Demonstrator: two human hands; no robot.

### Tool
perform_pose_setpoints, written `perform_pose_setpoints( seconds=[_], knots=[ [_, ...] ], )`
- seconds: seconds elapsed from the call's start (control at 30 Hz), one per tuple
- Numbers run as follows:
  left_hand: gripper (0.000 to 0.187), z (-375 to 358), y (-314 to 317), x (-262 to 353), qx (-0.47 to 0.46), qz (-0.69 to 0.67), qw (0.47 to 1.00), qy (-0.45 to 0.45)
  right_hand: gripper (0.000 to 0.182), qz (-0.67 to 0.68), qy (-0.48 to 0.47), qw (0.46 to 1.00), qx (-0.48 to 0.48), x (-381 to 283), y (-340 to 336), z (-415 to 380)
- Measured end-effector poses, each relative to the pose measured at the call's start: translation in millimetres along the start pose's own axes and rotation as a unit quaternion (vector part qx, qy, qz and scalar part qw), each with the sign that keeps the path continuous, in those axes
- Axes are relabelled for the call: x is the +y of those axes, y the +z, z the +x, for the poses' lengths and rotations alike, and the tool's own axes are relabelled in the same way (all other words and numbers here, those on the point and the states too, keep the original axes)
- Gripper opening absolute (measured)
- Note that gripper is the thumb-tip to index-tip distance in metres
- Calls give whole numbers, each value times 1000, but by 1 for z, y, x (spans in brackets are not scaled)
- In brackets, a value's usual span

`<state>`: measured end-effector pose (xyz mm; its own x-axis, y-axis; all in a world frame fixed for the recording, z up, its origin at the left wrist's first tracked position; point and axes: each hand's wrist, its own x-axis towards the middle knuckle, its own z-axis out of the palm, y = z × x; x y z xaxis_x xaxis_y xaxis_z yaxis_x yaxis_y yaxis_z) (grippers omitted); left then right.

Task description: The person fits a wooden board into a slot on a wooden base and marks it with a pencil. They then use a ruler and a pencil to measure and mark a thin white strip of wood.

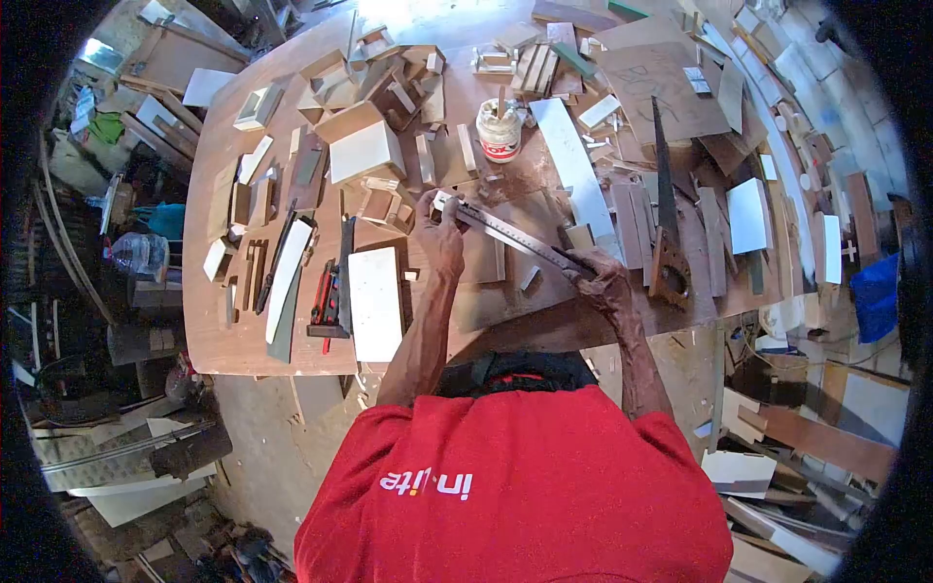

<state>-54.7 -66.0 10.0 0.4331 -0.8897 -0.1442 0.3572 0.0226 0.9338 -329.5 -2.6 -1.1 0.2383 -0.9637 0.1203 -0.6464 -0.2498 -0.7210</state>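
Note:
Above the middle of the workbench, a pale ruler (pixel 515 234) with marks along its length slants down to the right between my hands. My left hand (pixel 442 236) is closed round its upper-left end. Its lower-right end is in the closed fingers of my right hand (pixel 601 281); whether another piece lies against it there is hidden. Just beyond the ruler stands an open white tub (pixel 499 136) with red lettering and a stick in it. A small wooden frame (pixel 384 203) lies next to my left hand. To the right of my right hand is a handsaw (pixel 669 255).
Wooden boxes (pixel 366 151) crowd the far left of the bench (pixel 219 330). A white board (pixel 375 303) and a red-handled tool (pixel 322 294) lie at the near left. A long white strip (pixel 573 160), brown boards (pixel 646 83) and offcuts cover the right. Scrap wood (pixel 826 437) is stacked beside the bench.

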Motion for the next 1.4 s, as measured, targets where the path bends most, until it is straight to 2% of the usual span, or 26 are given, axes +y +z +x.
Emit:
perform_pose_setpoints(
  seconds=[0.07, 0.13, 0.23, 0.43, 0.57, 0.63, 0.7, 0.83, 0.9, 0.93, 1.0, 1.03, 1.1, 1.13, 1.2, 1.23, 1.27, 1.4],
  knots=[
    [23, 4, -3, -6, 11, 13, 1000, 5, 32, -6, 1, 1000, -1, -1, 0, 0],
    [25, 8, -5, -12, -10, 42, 995, 89, 33, -12, 2, 1000, -1, -1, -1, 2],
    [26, -1, 2, -3, -3, 16, 997, 70, 34, -14, -22, 1000, -11, 0, -2, 2],
    [23, 0, 2, -3, 10, -27, 999, 27, 34, -10, 4, 1000, -3, -2, 1, 3],
    [21, 0, 0, -2, 2, 49, 996, 75, 34, 0, 13, 1000, -9, 2, 6, 4],
    [18, 0, 3, -3, 20, -16, 999, 40, 34, 5, 25, 1000, -10, 1, 5, 4],
    [18, -2, 4, -1, 25, -11, 999, 19, 34, -19, 26, 999, -18, -7, 1, 6],
    [20, 5, -5, -12, 35, 31, 998, 46, 33, -9, 4, 1000, -6, -1, 4, 5],
    [22, 14, -14, -27, 27, 127, 983, 131, 32, -19, 10, 1000, -1, -3, 2, 4],
    [20, 13, -12, -26, 37, 56, 994, 85, 32, -20, 14, 1000, 1, 0, 2, 3],
    [20, 10, -10, -24, 38, 69, 993, 90, 37, -21, -2, 996, 90, 7, 0, 2],
    [20, 7, -9, -21, 45, 83, 991, 98, 37, -22, 2, 996, 91, 10, -4, 1],
    [22, 2, -5, -13, 38, 86, 991, 94, 38, 110, 150, 975, 125, 16, -18, -3],
    [22, -1, -1, -9, 53, 68, 993, 85, 38, 109, 154, 974, 128, 30, -19, -6],
    [22, 7, -10, -23, 50, 37, 995, 75, 31, 226, 159, 929, 246, 72, -8, -18],
    [22, 7, -10, -23, 47, 37, 996, 73, 28, 281, 159, 896, 303, 73, -9, -20],
    [22, 7, -9, -23, 53, 33, 996, 58, 25, 176, 198, 902, 340, 71, -10, -23],
    [22, 10, -9, -24, 46, 38, 997, 53, 23, 142, 209, 894, 370, 65, -16, -39]
  ],
)
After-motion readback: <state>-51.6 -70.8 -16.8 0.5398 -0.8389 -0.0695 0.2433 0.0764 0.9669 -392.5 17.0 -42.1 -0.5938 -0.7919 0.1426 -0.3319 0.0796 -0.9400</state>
